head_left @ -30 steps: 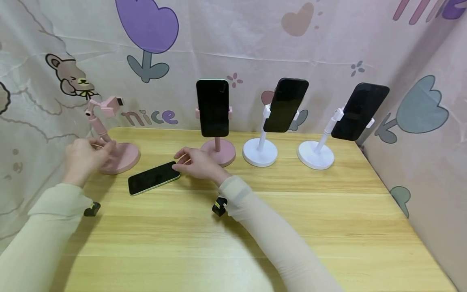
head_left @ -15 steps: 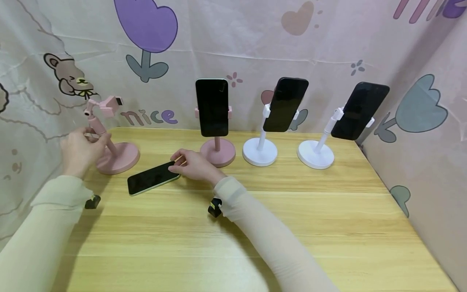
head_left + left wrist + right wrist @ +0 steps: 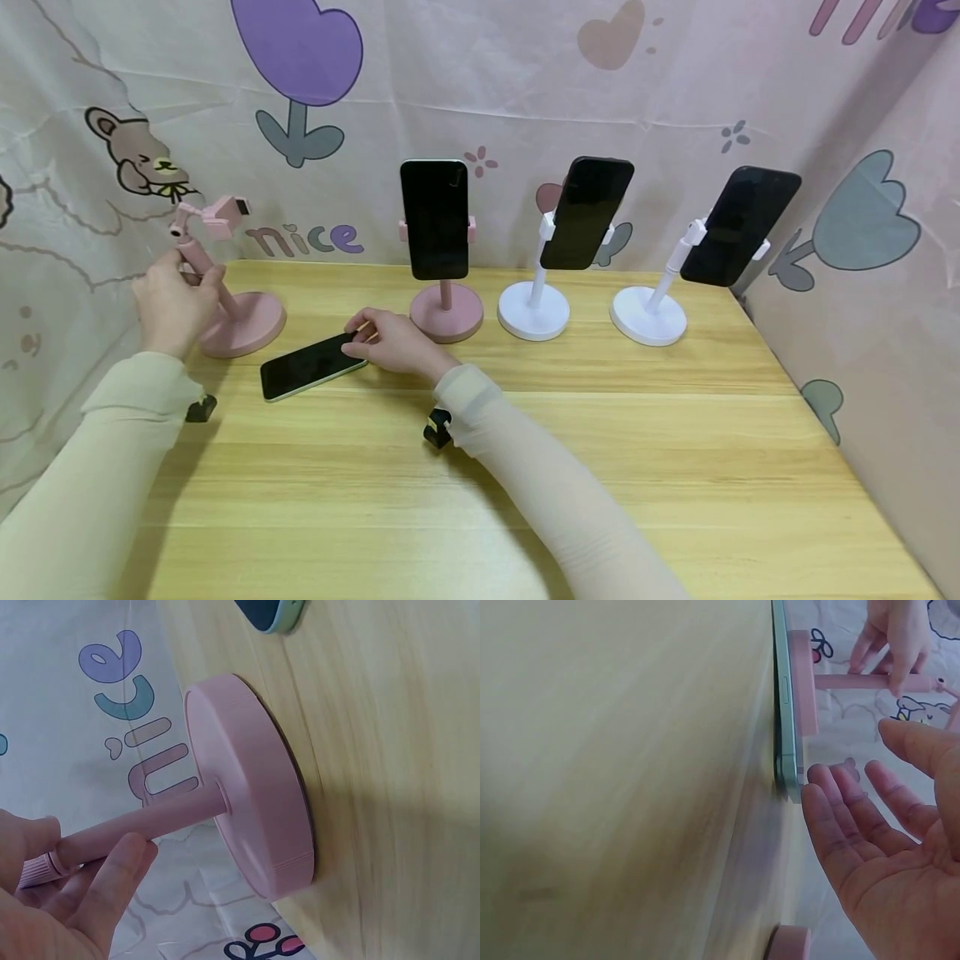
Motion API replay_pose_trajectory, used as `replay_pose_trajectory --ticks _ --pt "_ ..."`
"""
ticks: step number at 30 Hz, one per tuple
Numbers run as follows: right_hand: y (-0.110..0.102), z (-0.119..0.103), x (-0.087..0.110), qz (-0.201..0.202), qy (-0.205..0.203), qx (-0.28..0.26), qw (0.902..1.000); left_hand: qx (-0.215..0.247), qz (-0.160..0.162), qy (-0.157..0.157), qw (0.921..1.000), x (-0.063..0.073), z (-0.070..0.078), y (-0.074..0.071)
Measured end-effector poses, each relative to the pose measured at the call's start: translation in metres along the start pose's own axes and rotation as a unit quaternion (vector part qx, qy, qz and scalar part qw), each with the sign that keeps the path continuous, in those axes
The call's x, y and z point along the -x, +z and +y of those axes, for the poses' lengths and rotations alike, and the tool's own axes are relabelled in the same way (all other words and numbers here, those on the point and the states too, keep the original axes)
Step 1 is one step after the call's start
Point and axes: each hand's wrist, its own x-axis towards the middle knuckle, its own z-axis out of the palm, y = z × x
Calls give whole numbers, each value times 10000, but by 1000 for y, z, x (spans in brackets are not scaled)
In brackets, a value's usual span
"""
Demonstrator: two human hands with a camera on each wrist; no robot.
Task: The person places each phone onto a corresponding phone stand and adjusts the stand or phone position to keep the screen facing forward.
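At the far left of the head view, my left hand point(image 3: 172, 308) grips the pole of a pink phone stand point(image 3: 251, 325), whose clamp at the top holds nothing. In the left wrist view, thumb and fingers lie around the pole point(image 3: 180, 811), above the round base. A phone point(image 3: 309, 368) with a dark screen and pale green edge lies flat on the table, right of that base. My right hand point(image 3: 401, 340) hovers at the phone's right end, fingers loosely bent and thumb apart. The right wrist view shows nothing held between them.
Another pink stand point(image 3: 447, 315) holds an upright phone point(image 3: 435, 221) behind my right hand. Farther right, two white stands point(image 3: 534, 312) carry tilted phones. A printed curtain point(image 3: 480, 75) hangs behind the wooden table point(image 3: 675, 467) and along its sides.
My left hand has moved up the pink stand's pole and now grips it. My right hand has shifted slightly left over the phone's end. The phone has stayed on the table.
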Motion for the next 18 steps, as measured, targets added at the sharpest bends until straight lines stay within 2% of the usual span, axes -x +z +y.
replay_pose_trajectory --ticks 4,10,18 --pt "1 0 0 11 26 3 10000 -30 1 25 10000 1 1 -1" --pt "2 -1 0 16 69 -40 10000 -25 -180 67 9998 4 4 1" --pt "4 -1 -1 50 148 6 9999 -97 -198 472 9986 13 8 3"
